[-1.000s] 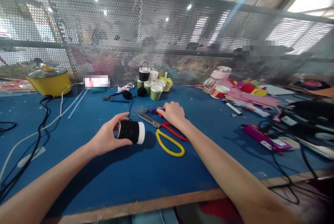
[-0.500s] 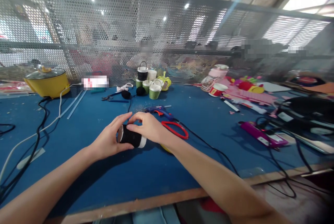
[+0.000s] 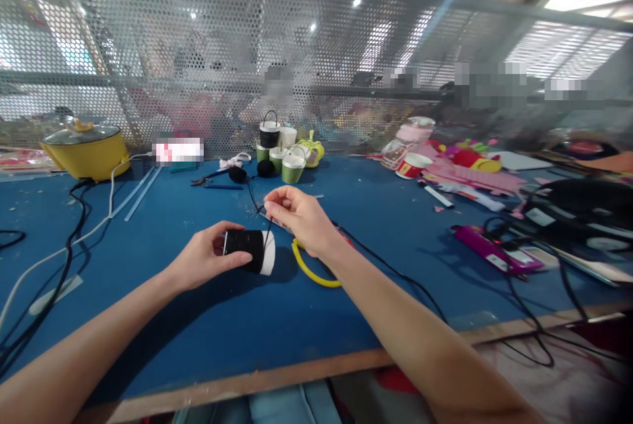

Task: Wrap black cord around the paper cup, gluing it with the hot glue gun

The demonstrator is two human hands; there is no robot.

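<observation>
A paper cup wrapped in black cord (image 3: 248,250), its white rim to the right, lies on its side in my left hand (image 3: 205,259), which grips it just above the blue table (image 3: 208,325). My right hand (image 3: 301,218) is raised beside the cup's right end and pinches a thin black cord (image 3: 268,234) that runs down to the cup. Under my right hand lie scissors with a yellow handle loop (image 3: 309,270); most of them are hidden by the hand.
Finished green and black cups (image 3: 283,155) stand at the back by the perforated metal screen (image 3: 297,55). A yellow electric pot (image 3: 86,151) sits far left with cables. Pink craft scraps (image 3: 475,180), a purple tool (image 3: 489,249) and black wires crowd the right side.
My right hand left the spot by the scissors, came to the cup, then lifted up and right, drawing the black cord out from it. The left hand kept holding the cup.
</observation>
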